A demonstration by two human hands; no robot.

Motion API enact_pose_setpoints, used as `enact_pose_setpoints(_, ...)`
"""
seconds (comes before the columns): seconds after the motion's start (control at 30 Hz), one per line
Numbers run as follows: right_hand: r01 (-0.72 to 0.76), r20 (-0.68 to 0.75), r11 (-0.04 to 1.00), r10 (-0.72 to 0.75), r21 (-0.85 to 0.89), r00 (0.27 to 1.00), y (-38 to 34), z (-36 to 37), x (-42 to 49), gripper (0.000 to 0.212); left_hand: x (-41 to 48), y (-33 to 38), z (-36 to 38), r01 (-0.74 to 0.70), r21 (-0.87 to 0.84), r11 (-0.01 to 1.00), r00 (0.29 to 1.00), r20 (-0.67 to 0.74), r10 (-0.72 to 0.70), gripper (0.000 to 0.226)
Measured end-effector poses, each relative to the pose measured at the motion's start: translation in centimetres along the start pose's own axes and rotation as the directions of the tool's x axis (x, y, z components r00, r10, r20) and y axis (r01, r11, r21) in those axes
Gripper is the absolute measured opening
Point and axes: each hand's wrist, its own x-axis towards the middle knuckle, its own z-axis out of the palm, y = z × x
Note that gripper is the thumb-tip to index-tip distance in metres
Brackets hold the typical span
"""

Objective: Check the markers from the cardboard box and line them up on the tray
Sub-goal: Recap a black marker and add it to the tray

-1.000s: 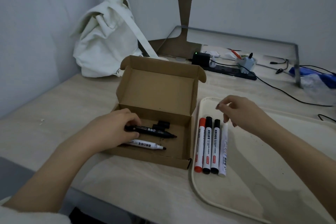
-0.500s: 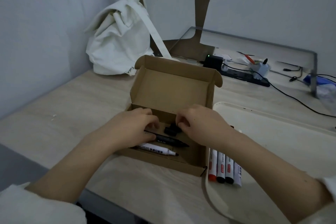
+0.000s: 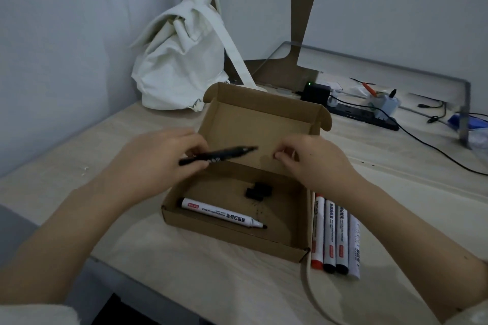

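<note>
Above the cardboard box (image 3: pixel 239 227), the left hand (image 3: pixel 155 163) pinches a light, stiff, smooth black marker (image 3: pixel 217 155) best held mid-barrel, its bare tip toward the right hand (image 3: pixel 314 163), whose fingers curl nearly closed, on what I cannot tell.

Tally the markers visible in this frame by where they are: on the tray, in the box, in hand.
Capped markers lined up on the cream tray: 4
White uncapped marker in the brown cardboard box: 1
Black uncapped marker in the left hand: 1
Total: 6
</note>
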Motion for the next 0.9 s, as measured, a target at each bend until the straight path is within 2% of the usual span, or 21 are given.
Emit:
enact_pose_setpoints(0.13, 0.154, 0.205, 0.987, -0.144, -0.037, 0.968, -1.8, 2.3, -0.7, 0.022, -1.2, 0.2, 0.1, 0.187, -0.244, 0.952, 0.976, -0.062, -0.207, 0.012)
enact_pose_setpoints(0.27, 0.232, 0.2, 0.956, -0.195, -0.177, 0.96, -2.4, 4.1, -0.9, 0.026, -1.6, 1.2, 1.1, 0.245, -0.294, 0.924, 0.966, 0.0, -0.257, 0.015)
enact_pose_setpoints(0.43, 0.27, 0.182, 0.941, -0.235, -0.203, 0.955, -2.5, 4.5, -1.4, 0.027, -1.5, 1.5, 1.3, 0.258, -0.309, 0.916, 0.962, -0.006, -0.273, 0.018)
enact_pose_setpoints(0.5, 0.23, 0.145, 0.969, -0.216, -0.088, 0.966, -2.5, 3.3, -1.5, 0.023, -1.6, 1.6, 1.3, 0.263, -0.325, 0.908, 0.961, 0.005, -0.277, 0.014)
enact_pose_setpoints(0.57, 0.099, 0.146, 0.975, -0.13, 0.201, 0.981, -2.1, 1.4, -1.9, 0.013, -1.8, 1.9, 1.4, 0.261, -0.334, 0.906, 0.963, 0.028, -0.268, 0.014)
enact_pose_setpoints(0.63, -0.012, 0.159, 0.863, -0.079, 0.505, 0.984, -1.6, -0.4, -2.6, 0.008, -2.1, 2.4, 1.6, 0.229, -0.332, 0.915, 0.972, 0.033, -0.231, 0.015)
enact_pose_setpoints(0.7, -0.046, 0.133, 0.724, -0.064, 0.688, 0.989, -0.9, -1.6, -3.5, 0.01, -2.3, 2.8, 1.7, 0.168, -0.33, 0.929, 0.985, 0.011, -0.174, 0.017)
enact_pose_setpoints(0.8, -0.037, 0.078, 0.599, -0.042, 0.8, 0.996, -0.3, -2.6, -4.7, 0.014, -2.1, 3.4, 1.8, 0.077, -0.335, 0.939, 0.993, -0.062, -0.104, 0.019)
enact_pose_setpoints(0.9, -0.008, 0.036, 0.6, -0.035, 0.8, 0.999, -0.1, -3.1, -5.5, 0.017, -2.0, 4.2, 1.6, -0.003, -0.297, 0.955, 0.987, -0.154, -0.045, 0.026)
